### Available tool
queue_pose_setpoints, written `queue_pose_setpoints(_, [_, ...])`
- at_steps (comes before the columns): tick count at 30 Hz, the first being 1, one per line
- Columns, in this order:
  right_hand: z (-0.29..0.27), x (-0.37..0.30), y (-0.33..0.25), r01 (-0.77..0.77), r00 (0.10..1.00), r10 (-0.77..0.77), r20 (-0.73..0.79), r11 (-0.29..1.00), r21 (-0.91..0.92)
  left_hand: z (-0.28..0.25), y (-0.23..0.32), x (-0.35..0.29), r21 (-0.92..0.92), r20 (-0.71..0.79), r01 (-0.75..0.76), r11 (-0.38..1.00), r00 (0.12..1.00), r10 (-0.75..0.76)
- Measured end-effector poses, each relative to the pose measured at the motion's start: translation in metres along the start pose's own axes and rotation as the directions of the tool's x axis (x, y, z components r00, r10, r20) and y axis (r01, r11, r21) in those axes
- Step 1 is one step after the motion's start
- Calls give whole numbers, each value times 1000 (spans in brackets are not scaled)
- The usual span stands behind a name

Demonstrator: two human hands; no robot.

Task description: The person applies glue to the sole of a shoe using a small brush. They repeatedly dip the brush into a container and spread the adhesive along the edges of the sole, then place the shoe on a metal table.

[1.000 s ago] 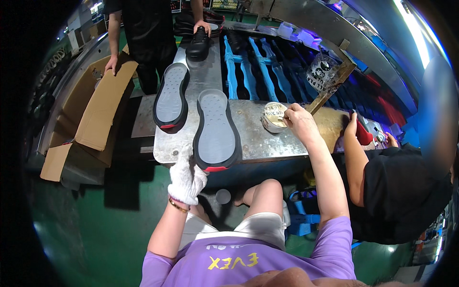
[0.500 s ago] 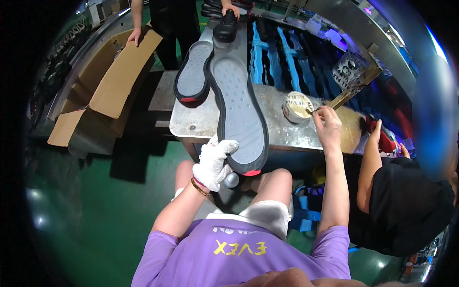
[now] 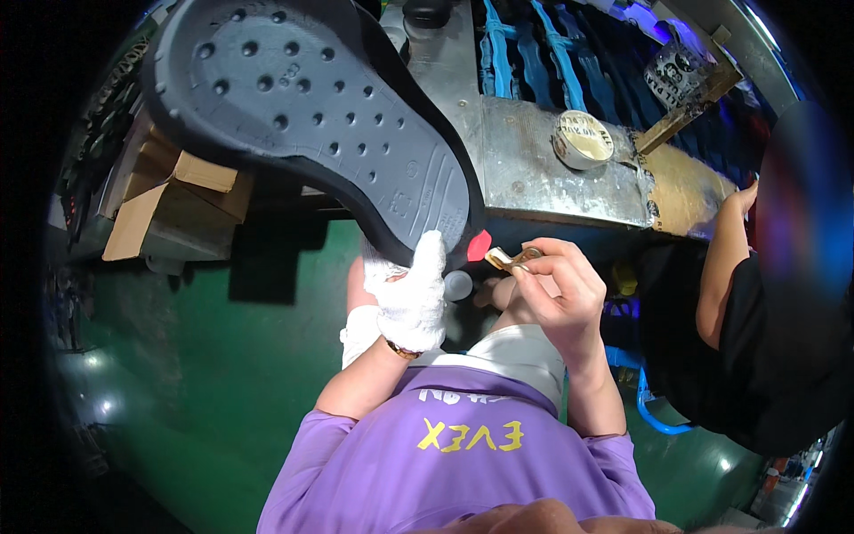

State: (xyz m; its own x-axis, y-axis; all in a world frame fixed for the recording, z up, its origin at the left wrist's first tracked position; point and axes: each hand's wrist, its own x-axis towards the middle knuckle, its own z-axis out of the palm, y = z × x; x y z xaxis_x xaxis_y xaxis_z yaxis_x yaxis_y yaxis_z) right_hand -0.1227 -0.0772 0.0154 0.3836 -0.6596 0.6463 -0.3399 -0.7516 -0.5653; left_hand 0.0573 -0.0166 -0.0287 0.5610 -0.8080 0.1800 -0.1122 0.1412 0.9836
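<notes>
A large grey shoe sole [image 3: 294,116] with a black rim and small dimples fills the upper left of the view, tilted toward me. My left hand [image 3: 414,298], in a white knitted glove, grips its heel end, thumb on the grey face. A red patch [image 3: 479,246] marks the heel's outer edge. Bare, my right hand [image 3: 562,289] pinches a small brush [image 3: 505,259] with a pale, wet-looking tip. That tip is just right of the red patch; whether they touch I cannot tell. On the metal table sits a round tub [image 3: 583,141] of cream-coloured paste.
Blue strips [image 3: 551,53] run along a dark conveyor behind the metal table [image 3: 534,191]. A wooden bar [image 3: 680,125] stands right of the tub. An open cardboard box [image 3: 147,214] is at the left. Close on my right sits a co-worker in black [image 3: 747,356].
My right hand has come from the tub down to the sole's heel with the brush. My left hand has raised the sole closer and swung its toe end leftward.
</notes>
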Motion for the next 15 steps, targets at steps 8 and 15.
queue_pose_setpoints(8, [8, 4, -6, 106, 992, -93, 87, 980, -167, 11, 14, -13, -259, -96, 67, 963, 991, -94])
queue_pose_setpoints(15, [13, 5, 0, 317, 939, -239, 246, 880, -353, 5, -2, -16, -40, -78, 58, 997, 995, -61])
